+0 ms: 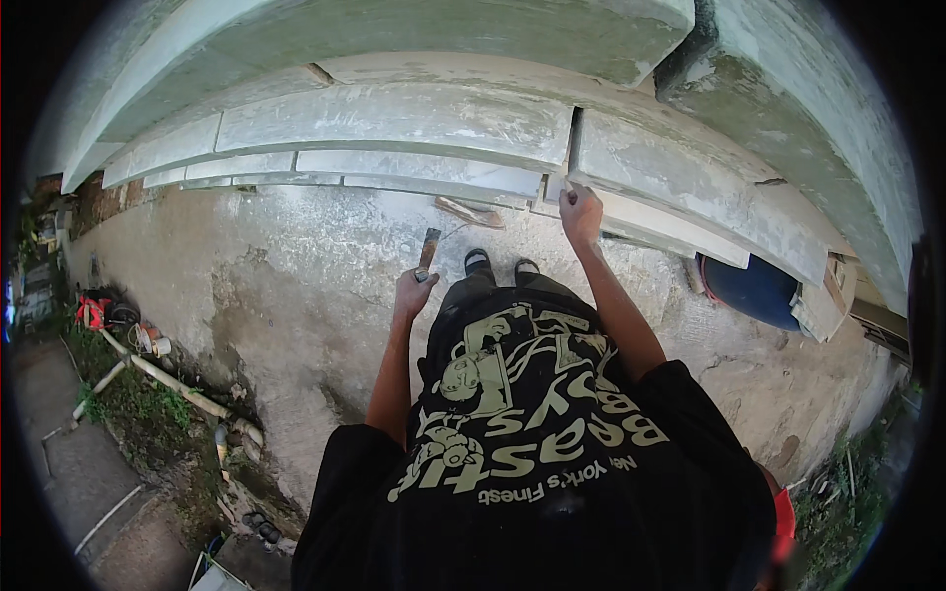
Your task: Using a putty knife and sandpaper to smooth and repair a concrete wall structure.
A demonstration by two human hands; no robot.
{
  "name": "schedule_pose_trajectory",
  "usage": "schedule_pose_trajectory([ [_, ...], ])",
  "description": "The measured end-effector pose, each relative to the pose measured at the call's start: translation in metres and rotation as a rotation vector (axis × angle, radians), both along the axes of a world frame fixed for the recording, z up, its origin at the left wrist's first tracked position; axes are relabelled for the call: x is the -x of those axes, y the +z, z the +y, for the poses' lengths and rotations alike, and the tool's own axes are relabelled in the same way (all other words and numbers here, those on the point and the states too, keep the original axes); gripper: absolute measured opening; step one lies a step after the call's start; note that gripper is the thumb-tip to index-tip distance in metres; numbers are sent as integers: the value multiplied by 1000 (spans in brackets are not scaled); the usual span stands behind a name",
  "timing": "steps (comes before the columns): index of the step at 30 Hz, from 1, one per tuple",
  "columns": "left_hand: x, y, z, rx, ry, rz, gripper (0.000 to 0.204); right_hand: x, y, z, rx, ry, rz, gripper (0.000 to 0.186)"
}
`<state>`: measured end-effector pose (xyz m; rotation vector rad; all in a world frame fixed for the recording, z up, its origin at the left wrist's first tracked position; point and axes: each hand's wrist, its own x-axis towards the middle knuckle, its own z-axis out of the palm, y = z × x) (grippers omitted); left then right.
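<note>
My left hand (413,293) is wrapped round a short hand tool (429,252) with a dark, blunt upper end and a brownish middle. The tool points up and away from me; its exact kind does not show. My right hand (581,213) is raised at the edge of the stacked grey concrete slabs (394,118), just below the narrow gap between two of them. Its fingers are curled together near a pale slab edge. Whatever they pinch, if anything, is too small to make out.
A piece of wood (469,213) lies on the concrete floor (325,256) beyond my feet. To the right, a dark blue rounded object (749,292) sits under the slabs. Pale pipes (177,382), plants and a red item (92,313) lie down at the left.
</note>
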<state>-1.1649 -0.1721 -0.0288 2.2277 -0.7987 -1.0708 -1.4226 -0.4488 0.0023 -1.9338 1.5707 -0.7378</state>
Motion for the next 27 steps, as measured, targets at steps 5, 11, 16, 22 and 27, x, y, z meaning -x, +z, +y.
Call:
schedule_pose_trajectory([
  [5,-20,-7,-7,-8,-106,-42,35,99,4,-7,153,-534,82,17],
  [11,-28,7,-49,-56,-294,-44,35,89,-19,6,120,-397,160,15],
  [16,-27,19,-85,-103,-521,-88,35,15,-17,31,50,-121,-82,19],
  [22,-36,32,-93,-107,-617,-117,36,94,6,-1,167,-575,31,23],
  [27,-42,36,-105,-179,-716,-130,36,142,-11,-13,165,-616,176,22],
])
